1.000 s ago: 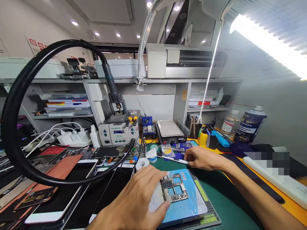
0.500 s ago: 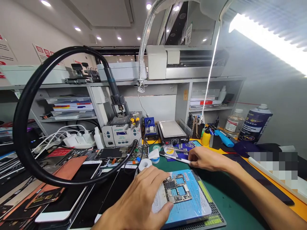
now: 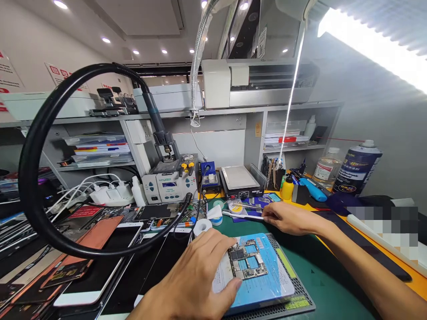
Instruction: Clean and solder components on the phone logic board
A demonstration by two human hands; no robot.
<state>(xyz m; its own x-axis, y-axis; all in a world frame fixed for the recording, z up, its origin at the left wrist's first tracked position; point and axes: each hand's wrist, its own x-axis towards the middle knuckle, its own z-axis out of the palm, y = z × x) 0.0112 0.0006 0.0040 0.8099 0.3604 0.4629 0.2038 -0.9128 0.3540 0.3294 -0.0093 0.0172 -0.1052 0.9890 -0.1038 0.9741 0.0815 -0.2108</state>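
Observation:
A bare phone motherboard [image 3: 247, 260] with cutouts lies on a blue-and-white box [image 3: 276, 278] in clear wrap. My left hand [image 3: 196, 271] spans the board's left side, index fingertip at its upper corner and thumb at its lower one; the other fingers are partly hidden. Farther back and to the right, my right hand [image 3: 287, 218] pinches the right end of a slim white pen-like tool [image 3: 245, 216], which lies low over the green mat [image 3: 300, 249]. Beyond the tool are metal tweezers [image 3: 248, 206] and a round yellow-labelled tin [image 3: 235, 207].
Phones and parts [image 3: 100, 266] crowd the left side. A black hose [image 3: 23, 164] loops from the hot-air station [image 3: 170, 184]. A heating plate [image 3: 240, 178] stands at the back; a yellow bottle [image 3: 287, 189] and a spray can [image 3: 358, 169] stand right. A white roll [image 3: 202, 226] sits beyond my left hand.
The white tool has turned slightly in my right hand, and its dark end no longer shows clearly. My left hand and the motherboard stay in place; the view shifts slightly.

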